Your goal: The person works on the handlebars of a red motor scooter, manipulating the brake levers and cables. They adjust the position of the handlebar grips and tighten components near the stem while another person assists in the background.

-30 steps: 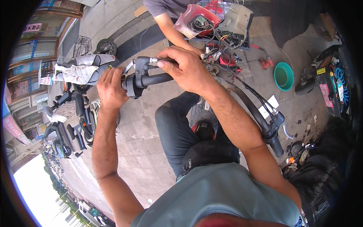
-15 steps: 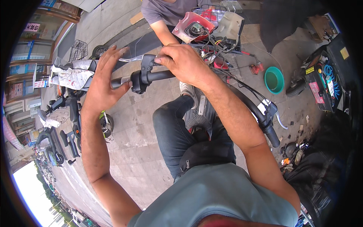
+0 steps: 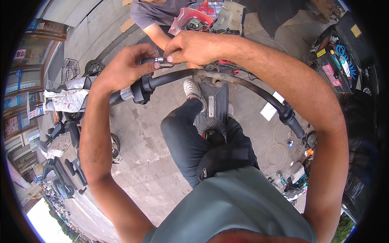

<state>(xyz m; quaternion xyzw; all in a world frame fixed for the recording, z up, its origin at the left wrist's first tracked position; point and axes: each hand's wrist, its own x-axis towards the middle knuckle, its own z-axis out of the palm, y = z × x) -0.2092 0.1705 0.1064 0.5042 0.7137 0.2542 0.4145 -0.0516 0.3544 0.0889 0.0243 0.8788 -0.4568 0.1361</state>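
Note:
My left hand pinches a short black rod with a silver end between thumb and fingers, above the left side of a black scooter handlebar. Against that silver end, my right hand is closed, its thumb and fingertips pressed together. Whatever lies inside the right fingers is hidden. Just below the left hand, a black switch housing sits on the bar beside the left grip. The right grip is at the bar's other end, with neither hand on it.
A person in a grey shirt sits ahead, beside a red plastic cover. An opened black toolbox stands at right. Parked scooters line the left. A yellowish loop of tubing lies on the pavement among scattered parts.
My left hand went from spread fingers near the grip to a pinch on the black rod. My right hand left the lever bracket and closed beside it. The handlebar appears turned; the view shifted.

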